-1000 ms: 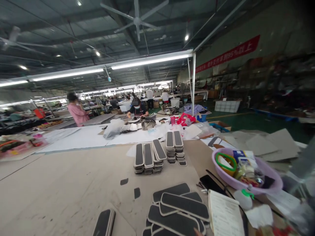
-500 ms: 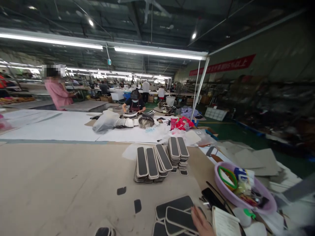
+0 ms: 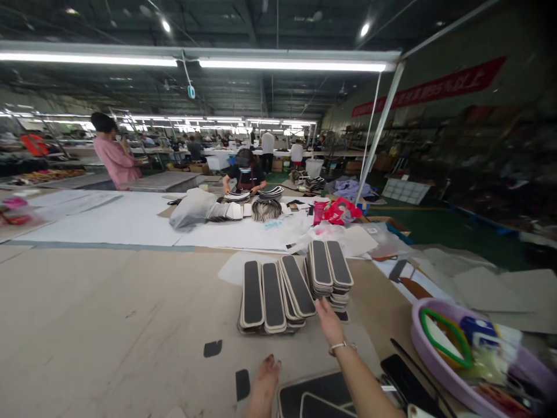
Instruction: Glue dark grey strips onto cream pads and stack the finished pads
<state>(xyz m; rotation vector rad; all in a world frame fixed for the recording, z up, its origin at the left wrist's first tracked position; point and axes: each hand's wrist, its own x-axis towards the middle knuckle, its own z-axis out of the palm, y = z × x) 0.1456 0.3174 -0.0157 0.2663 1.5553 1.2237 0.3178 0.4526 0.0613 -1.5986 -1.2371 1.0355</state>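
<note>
Stacks of dark panels with pale borders [image 3: 274, 296] stand side by side at the middle of the table, with two more stacks [image 3: 321, 264] behind on the right. My right hand [image 3: 329, 322], a bracelet at its wrist, reaches to the front right corner of the nearer stacks, fingers stretched out. My left hand [image 3: 266, 374] is low in front of the stacks over the table; its fingers look slightly curled and blurred, and I see nothing in it. Larger dark panels [image 3: 317, 395] lie in a loose pile at the bottom, partly behind my right forearm.
A purple basin [image 3: 420, 331] of odds and ends and a black phone [image 3: 409, 380] are on the right. Small dark pieces [image 3: 213, 348] lie on the left. Across the table sits a person [image 3: 244, 174] near curved pieces and plastic bags.
My right hand has moved from the loose panels forward to the stacks. My left hand has come into view. The view has shifted, so the basin appears nearer and further right.
</note>
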